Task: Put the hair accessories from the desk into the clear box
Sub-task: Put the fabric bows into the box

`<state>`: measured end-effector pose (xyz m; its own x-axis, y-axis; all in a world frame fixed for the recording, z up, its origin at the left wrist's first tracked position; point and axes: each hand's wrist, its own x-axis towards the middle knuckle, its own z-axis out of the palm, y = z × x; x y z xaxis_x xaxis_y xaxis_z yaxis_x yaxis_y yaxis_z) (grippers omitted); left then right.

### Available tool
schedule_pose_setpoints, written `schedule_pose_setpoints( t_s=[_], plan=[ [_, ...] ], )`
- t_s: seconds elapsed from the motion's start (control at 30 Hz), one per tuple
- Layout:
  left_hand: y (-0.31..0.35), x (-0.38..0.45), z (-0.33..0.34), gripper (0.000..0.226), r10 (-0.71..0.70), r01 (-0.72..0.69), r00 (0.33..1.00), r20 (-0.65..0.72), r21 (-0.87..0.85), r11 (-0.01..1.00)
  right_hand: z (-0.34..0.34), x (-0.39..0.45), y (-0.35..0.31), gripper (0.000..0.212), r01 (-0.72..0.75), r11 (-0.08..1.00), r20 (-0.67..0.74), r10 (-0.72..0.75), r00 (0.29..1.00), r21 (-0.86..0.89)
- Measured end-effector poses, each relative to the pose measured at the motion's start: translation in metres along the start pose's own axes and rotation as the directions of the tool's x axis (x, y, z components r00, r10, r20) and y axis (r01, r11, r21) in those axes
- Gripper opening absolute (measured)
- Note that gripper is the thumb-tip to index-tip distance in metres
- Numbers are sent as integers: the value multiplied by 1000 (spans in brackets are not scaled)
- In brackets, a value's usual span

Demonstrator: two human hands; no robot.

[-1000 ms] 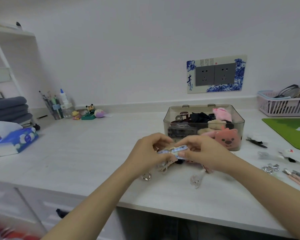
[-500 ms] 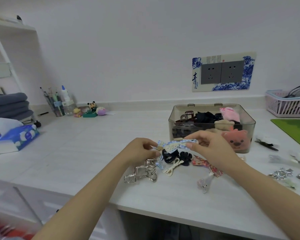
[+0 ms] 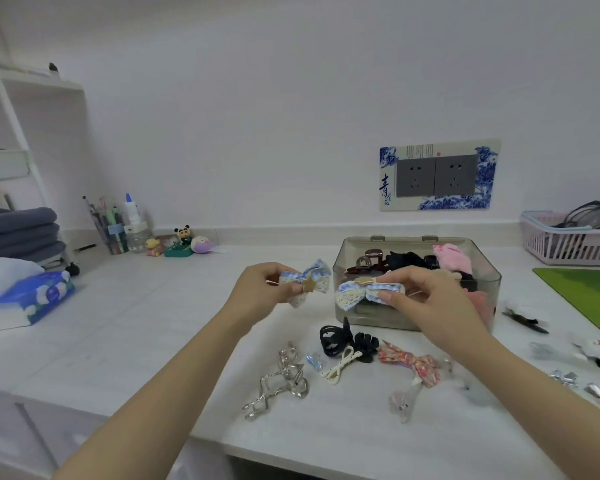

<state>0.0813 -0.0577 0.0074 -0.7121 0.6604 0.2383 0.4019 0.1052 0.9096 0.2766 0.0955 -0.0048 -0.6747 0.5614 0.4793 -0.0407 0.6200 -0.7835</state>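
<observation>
My left hand pinches a blue-and-cream lace bow clip with a star above the desk. A matching bow clip is pinched in my right hand, just in front of the clear box. That box holds several clips and plush pieces. On the desk below lie a silver claw clip, a black claw clip, a cream bow clip, a red floral bow and a clear clip.
More clips lie at the right beside a green mat and a pink basket. A tissue pack, folded towels, a pen cup and small figurines stand at the left. The desk's front edge runs close below.
My hands have lifted and drawn apart, separating the two bow clips that were held together. The right one is now in front of the box.
</observation>
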Motion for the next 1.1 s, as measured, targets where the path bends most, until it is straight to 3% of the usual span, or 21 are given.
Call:
schedule_pose_setpoints(
  t_s=[0.1,0.2,0.33,0.47,0.8,1.03,1.1],
  plan=[
    [17,7,3,16,42,-41,999,22,-45,998,-9,7,-1,15,5,1000,-33,-4,999,23],
    [32,21,15,10,66,-62,996,55,-59,996,-26,18,-5,14,-51,987,-77,63,995,153],
    [52,51,44,10,52,-48,991,121,-33,998,-59,43,1,8,-12,989,-185,-16,983,-147],
    [59,90,80,11,21,-36,987,161,87,996,-88,73,23,10,-102,974,-251,49,967,-202],
    [53,153,132,19,-36,-72,970,242,420,905,-83,121,59,11,-136,922,-173,76,982,-363],
    [45,161,140,17,4,-122,966,259,440,890,-84,127,65,12,-113,958,-229,52,972,-264],
    [44,162,142,20,7,-118,964,266,405,907,-83,126,61,13,-102,971,-182,63,981,-216]
  ],
)
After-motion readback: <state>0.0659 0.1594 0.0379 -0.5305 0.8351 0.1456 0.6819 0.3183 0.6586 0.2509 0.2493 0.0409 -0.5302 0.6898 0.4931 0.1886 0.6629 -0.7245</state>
